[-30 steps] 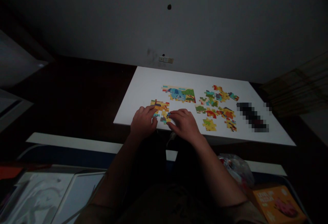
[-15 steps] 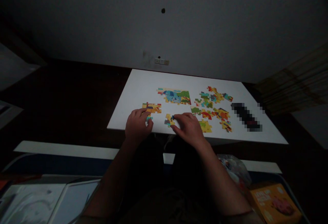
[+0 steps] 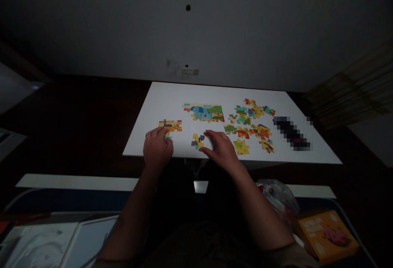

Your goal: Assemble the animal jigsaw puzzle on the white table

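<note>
My left hand [image 3: 158, 147] rests at the near left of the white table [image 3: 144, 116]. Its thumb and index finger close around the teal lower part of a joined group of jigsaw puzzle pieces [image 3: 173, 125], which the hand partly covers. To the right, a small yellow and grey puzzle piece [image 3: 198, 140] with a dark blue figure lies flat near the front edge. Beside it is my right hand [image 3: 221, 148], thumb and fingers apart, the thumb tip at the piece's lower right edge. Farther back lies a joined blue elephant section [image 3: 205, 113].
Several loose and joined puzzle pieces [image 3: 242, 133] are scattered to the right. A blurred-out dark object [image 3: 291, 133] lies beyond them. Below the table, an orange box [image 3: 327, 235] and a plastic bag [image 3: 278, 196] sit at my right, with a white tray-like item [image 3: 39, 243] at my left.
The view has shifted slightly, moving the table left in the picture. My right fingers have spread away from the small puzzle piece, uncovering more of it. My left hand stays at its pieces.
</note>
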A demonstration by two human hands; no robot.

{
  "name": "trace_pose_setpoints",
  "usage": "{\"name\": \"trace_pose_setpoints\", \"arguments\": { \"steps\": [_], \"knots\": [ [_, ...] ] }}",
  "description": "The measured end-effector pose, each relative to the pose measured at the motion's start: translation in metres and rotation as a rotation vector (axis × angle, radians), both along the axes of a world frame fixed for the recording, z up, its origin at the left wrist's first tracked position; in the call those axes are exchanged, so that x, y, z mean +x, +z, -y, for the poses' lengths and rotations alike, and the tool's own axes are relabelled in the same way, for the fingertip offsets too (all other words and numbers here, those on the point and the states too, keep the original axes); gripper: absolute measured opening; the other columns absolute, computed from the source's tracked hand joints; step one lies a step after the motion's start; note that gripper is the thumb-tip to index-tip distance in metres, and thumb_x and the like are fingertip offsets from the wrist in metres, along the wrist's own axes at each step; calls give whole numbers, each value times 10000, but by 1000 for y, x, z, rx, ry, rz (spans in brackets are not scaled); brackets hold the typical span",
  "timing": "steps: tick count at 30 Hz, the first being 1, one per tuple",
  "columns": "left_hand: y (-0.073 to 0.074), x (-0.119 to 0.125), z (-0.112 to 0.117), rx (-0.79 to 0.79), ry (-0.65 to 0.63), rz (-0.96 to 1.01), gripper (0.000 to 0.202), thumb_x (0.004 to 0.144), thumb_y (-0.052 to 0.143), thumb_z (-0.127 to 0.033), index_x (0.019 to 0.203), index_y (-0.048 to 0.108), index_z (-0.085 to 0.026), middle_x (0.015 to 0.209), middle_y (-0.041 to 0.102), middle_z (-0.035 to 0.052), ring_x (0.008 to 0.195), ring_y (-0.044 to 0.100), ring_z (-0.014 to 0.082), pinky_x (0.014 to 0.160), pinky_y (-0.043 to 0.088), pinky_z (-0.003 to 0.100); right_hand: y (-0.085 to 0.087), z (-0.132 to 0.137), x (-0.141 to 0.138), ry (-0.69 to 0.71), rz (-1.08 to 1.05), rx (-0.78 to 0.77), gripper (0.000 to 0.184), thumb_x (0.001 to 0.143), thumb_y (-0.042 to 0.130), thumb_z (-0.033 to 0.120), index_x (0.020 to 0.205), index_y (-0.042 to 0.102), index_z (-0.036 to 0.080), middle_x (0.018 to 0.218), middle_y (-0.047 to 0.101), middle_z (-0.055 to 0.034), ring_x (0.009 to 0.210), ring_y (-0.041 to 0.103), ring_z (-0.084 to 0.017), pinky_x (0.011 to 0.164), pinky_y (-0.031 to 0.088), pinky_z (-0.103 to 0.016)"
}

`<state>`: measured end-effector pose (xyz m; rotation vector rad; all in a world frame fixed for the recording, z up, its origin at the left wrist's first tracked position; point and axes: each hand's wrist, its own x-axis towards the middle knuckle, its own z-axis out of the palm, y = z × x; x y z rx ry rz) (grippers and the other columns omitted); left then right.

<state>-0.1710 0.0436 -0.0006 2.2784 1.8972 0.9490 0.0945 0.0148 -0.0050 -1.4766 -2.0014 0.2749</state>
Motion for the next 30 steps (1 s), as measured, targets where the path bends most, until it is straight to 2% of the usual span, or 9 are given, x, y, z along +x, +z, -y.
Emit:
{"name": "trace_pose_setpoints", "arguments": {
  "steps": [5, 11, 19, 21, 24, 27, 30],
  "knots": [
    [3, 0, 0, -32, -81, -42, 430, 901, 478, -163, 1283, 652, -257, 1419, 599, 82, 1295, 524, 321, 1094, 448, 552, 4, 14, 11, -45, -29, 37, 500, 872, 763, 342, 1331, 570, 302, 1248, 673, -97, 1149, 610, -337, 979, 527, -558],
    [3, 0, -3, -47, -105, -76, 316, 933, 527, -255, 1211, 676, -246, 1376, 630, 104, 1273, 554, 334, 1080, 461, 563, 5, 38, 37, -156, -155, 140, 249, 947, 614, 293, 1195, 637, 298, 1108, 709, -77, 1050, 649, -304, 923, 540, -527],
    [8, 5, 2, 2, -81, -95, 273, 922, 539, -235, 1163, 666, -230, 1354, 630, 126, 1291, 536, 333, 1111, 435, 571, -1, 53, 96, -343, -177, 248, 150, 920, 615, 321, 1047, 692, 304, 928, 722, -55, 849, 667, -277, 825, 539, -497],
    [12, 12, 5, -2, -141, -100, 282, 920, 529, -211, 1168, 660, -242, 1352, 630, 110, 1304, 528, 315, 1122, 428, 562, -7, 51, 110, -387, -193, 235, 154, 912, 617, 345, 1028, 702, 292, 899, 726, -54, 789, 665, -268, 781, 544, -478],
    [16, 31, 11, -54, -308, -120, 313, 925, 522, -196, 1208, 643, -251, 1360, 628, 96, 1299, 535, 285, 1122, 440, 536, -18, 46, 121, -453, -239, 206, 172, 898, 609, 375, 996, 716, 282, 915, 747, -61, 775, 686, -270, 738, 555, -454],
    [15, 54, 18, -108, -444, -139, 349, 940, 528, -213, 1277, 610, -254, 1418, 596, 99, 1319, 529, 270, 1136, 435, 522, -28, 43, 121, -476, -212, 203, 178, 889, 597, 372, 975, 724, 283, 905, 758, -54, 762, 702, -270, 723, 558, -438],
    [12, 71, 22, -138, -497, -152, 391, 951, 529, -225, 1338, 578, -251, 1465, 561, 105, 1348, 508, 263, 1156, 419, 507, -32, 43, 118, -447, -154, 218, 177, 883, 592, 344, 967, 732, 277, 883, 763, -51, 730, 707, -266, 700, 555, -423]
  ]
}}
